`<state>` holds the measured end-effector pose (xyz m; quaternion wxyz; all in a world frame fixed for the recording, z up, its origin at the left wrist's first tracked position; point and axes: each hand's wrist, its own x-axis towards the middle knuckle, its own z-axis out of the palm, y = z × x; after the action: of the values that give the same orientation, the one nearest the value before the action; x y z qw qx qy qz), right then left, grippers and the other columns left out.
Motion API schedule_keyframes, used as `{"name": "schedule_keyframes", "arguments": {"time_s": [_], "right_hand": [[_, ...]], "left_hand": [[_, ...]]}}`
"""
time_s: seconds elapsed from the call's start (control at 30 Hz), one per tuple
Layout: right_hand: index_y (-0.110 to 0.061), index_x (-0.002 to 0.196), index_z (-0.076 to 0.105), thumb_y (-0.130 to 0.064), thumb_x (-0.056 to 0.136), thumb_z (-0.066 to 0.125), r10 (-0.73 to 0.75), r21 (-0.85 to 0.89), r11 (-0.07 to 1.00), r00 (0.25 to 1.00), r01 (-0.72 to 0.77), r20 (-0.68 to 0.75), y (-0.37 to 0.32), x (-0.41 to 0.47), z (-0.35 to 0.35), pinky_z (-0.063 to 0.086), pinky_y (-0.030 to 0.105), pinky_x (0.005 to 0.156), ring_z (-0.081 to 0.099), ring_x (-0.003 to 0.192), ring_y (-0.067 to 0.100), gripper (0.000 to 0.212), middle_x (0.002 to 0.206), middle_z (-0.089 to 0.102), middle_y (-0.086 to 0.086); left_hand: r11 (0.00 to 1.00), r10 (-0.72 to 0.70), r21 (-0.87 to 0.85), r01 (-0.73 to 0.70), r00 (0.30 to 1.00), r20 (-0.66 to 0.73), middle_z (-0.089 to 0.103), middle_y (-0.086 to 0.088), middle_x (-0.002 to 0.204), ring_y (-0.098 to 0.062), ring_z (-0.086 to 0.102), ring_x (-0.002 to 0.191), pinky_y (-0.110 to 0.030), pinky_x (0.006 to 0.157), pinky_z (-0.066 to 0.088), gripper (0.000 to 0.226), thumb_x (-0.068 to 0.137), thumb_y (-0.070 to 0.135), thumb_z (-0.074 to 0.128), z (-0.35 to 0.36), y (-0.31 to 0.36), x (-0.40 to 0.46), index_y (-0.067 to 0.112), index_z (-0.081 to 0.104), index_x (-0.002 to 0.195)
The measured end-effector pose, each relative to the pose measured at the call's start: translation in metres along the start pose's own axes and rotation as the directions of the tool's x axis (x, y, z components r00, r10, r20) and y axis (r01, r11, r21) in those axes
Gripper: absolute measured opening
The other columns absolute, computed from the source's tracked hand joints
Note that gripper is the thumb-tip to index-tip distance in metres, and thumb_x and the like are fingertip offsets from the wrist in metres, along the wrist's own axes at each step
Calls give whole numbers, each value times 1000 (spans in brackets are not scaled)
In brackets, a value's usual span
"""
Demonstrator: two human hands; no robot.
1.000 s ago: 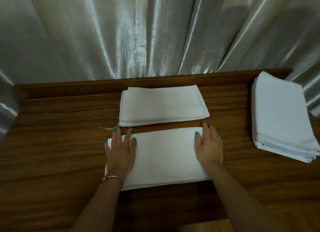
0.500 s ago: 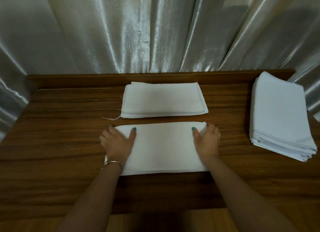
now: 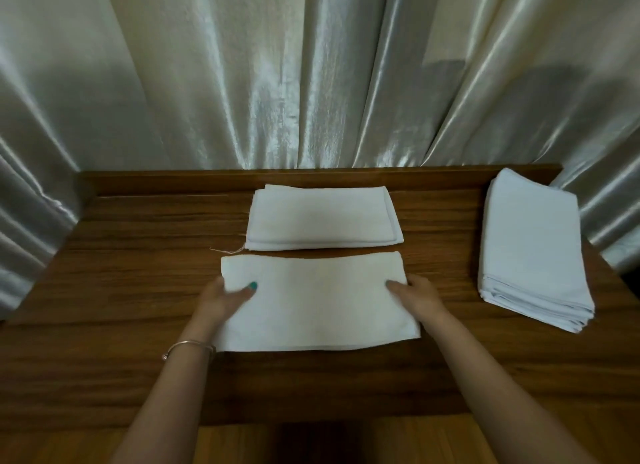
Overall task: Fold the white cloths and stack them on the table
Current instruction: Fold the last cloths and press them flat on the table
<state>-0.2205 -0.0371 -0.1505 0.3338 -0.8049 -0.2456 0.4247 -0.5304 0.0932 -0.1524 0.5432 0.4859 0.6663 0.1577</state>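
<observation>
A folded white cloth (image 3: 318, 301) lies across the wooden table (image 3: 121, 290) in front of me. My left hand (image 3: 221, 299) grips its left end, thumb on top and fingers tucked under the edge. My right hand (image 3: 420, 295) grips the right end the same way. Just behind it lies a small stack of folded white cloths (image 3: 323, 217), with a loose thread trailing from its left corner.
A taller pile of white cloths (image 3: 533, 249) sits at the table's right side. A raised wooden lip (image 3: 242, 179) borders the table's back, with shiny silver curtains (image 3: 311, 75) behind. A bracelet (image 3: 188, 347) circles my left wrist.
Both hands went from lying flat on top of the near cloth to gripping its two ends, fingers slipping under the edges. The cloth's far edge has lifted slightly.
</observation>
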Motion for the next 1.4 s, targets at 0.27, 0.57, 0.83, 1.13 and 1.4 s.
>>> {"name": "schedule_keyframes", "arguments": {"time_s": [0.27, 0.57, 0.83, 1.13, 1.4], "right_hand": [[-25, 103, 52, -39, 97, 50, -344, 16, 934, 912, 356, -222, -67, 18, -32, 43, 27, 64, 58, 86, 11, 15, 95, 59, -9], [-14, 90, 50, -46, 95, 47, -303, -227, 945, 887, 234, -348, -128, 134, -32, 40, 35, 70, 54, 84, 23, 33, 87, 55, 1], [-20, 113, 55, -57, 91, 46, -98, -357, 933, 933, -34, -345, -77, 187, -12, 37, 35, 76, 55, 96, 27, 44, 119, 60, 10], [-23, 140, 41, -46, 95, 45, -745, -786, 519, 629, 336, -223, -106, 161, 8, 42, 42, 97, 47, 123, 25, 51, 138, 48, 7], [-50, 145, -16, -66, 92, 1, -495, -846, 410, 862, 342, 109, -90, 187, 33, -15, 43, 114, -26, 143, 14, 58, 158, -23, -12]], "left_hand": [[906, 419, 63, -418, 908, -13, 62, 1, 111, -18, 63, 96, -28, 65, 53, 43, 90, 46, 55, -29, 79, 20, 15, 50, 119], [879, 474, 141, -456, 869, -140, 49, 9, 84, -5, 50, 73, -19, 53, 36, 36, 90, 47, 56, -12, 151, 127, 16, 43, 104], [948, 308, 126, -293, 943, -123, 56, -13, 124, -25, 56, 98, -34, 76, 44, 52, 90, 38, 60, 28, 112, 174, 7, 41, 128], [565, 769, 763, -315, 537, -347, 49, -26, 132, -41, 44, 122, -52, 98, 38, 56, 89, 27, 58, 53, 126, 141, 2, 41, 135], [529, 516, 804, -272, 855, -51, -14, -9, 160, -30, -15, 147, -61, 114, -1, 71, 83, 78, 10, 79, 105, 161, 50, -11, 145]]}}
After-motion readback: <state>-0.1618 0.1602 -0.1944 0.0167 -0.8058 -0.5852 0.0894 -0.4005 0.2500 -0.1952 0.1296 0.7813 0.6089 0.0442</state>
